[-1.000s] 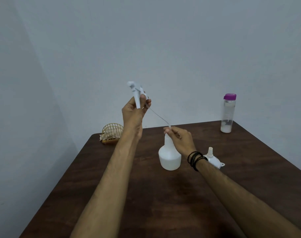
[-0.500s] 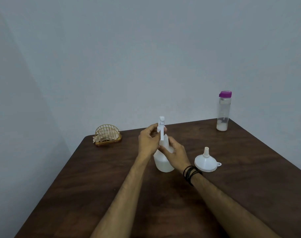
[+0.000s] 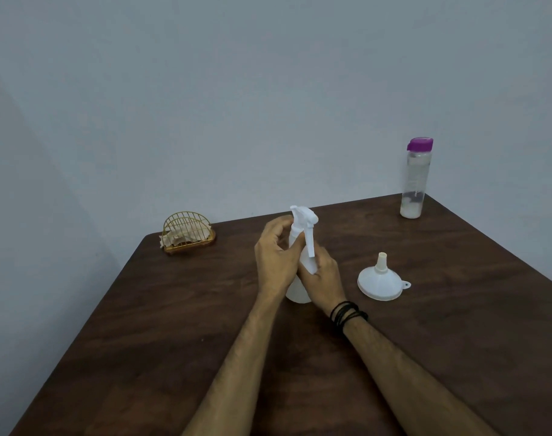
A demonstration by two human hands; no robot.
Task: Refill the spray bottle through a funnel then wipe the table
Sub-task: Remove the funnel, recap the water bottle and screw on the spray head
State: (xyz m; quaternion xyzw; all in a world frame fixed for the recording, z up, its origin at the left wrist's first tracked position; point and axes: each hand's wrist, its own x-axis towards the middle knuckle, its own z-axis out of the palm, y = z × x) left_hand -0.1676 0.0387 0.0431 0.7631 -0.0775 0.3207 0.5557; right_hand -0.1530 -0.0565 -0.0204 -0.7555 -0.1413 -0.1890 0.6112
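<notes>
Left hand (image 3: 276,258) grips the trigger head (image 3: 303,223), right hand (image 3: 323,273) the spray bottle (image 3: 296,292) standing mid-surface (image 3: 142,341): seating the head; next, presumably tightening, then wiping.

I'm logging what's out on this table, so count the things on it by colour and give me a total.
White: 2, spray bottle and funnel
Clear with purple lid: 1, bottle
Gold: 1, wire napkin holder
Total: 4
</notes>
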